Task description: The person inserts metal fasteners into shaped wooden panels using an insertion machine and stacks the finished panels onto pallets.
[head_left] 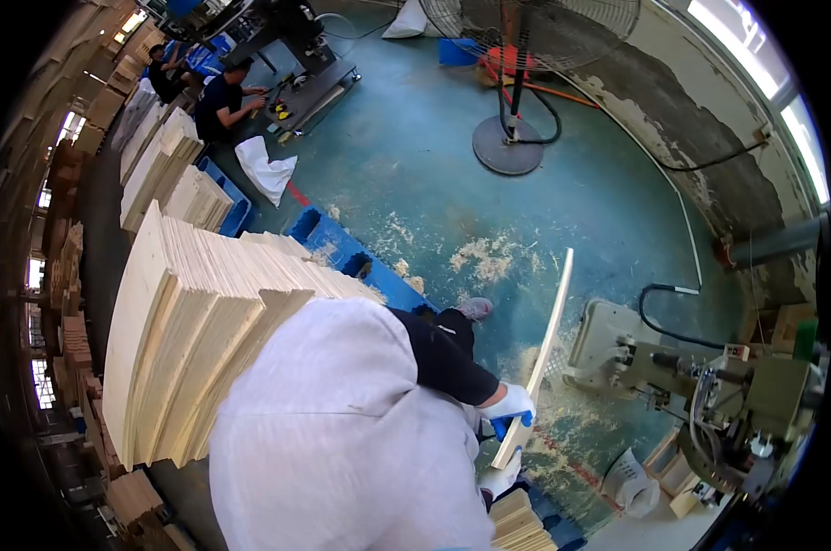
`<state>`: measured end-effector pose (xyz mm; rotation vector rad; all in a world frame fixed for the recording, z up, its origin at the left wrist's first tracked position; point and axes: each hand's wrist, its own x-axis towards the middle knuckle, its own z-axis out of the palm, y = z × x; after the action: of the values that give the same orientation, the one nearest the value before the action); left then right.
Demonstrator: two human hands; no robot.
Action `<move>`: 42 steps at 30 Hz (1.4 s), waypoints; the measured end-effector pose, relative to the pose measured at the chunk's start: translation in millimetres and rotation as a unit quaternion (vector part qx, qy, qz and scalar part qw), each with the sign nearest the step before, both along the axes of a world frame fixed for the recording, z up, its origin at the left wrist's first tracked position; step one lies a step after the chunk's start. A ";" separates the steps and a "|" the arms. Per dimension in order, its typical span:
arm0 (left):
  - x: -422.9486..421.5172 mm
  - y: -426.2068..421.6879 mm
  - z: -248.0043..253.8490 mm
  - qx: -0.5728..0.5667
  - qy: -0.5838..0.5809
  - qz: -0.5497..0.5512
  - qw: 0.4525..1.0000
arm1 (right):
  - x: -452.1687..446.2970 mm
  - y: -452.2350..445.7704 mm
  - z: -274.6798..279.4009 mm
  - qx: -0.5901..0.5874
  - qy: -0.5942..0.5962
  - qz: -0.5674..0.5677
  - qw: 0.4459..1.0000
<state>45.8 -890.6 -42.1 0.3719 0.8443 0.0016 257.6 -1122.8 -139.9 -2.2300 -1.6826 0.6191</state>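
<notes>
A long, thin, pale wooden board (pixel 546 344) stands out over the floor, its near end between my two gloved hands. My left hand (pixel 512 404), in a white glove with blue on the palm side, is wrapped round the board near its lower end. Just below, my right hand (pixel 501 473), in a white glove, is closed against the board's bottom end; part of it is hidden. Under my right hand lies a stack of pale boards (pixel 523 523) on a blue pallet.
A tall stack of wooden panels (pixel 204 321) rises at the left beside a blue pallet (pixel 351 253). A machine (pixel 755 395) stands at the right, a fan base (pixel 508 147) ahead. A co-worker (pixel 221 103) crouches at the upper left. Wood shavings (pixel 484 257) litter the floor.
</notes>
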 end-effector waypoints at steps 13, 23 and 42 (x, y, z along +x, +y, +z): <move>47.1 -45.5 -54.2 0.400 -0.346 -0.304 0.793 | -26.6 8.3 45.3 -0.163 0.002 -0.162 0.973; 16.9 -39.5 10.7 0.177 -0.113 -0.259 0.943 | 17.9 36.4 68.3 -0.072 0.065 -0.245 0.965; -70.8 146.2 17.8 0.552 0.107 -0.224 0.796 | -28.8 110.0 92.4 -0.015 0.155 -0.334 0.930</move>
<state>-25.0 -744.5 -24.3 1.7100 0.8900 0.0131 228.8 -1012.8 -47.5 -2.3625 -0.6927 0.7531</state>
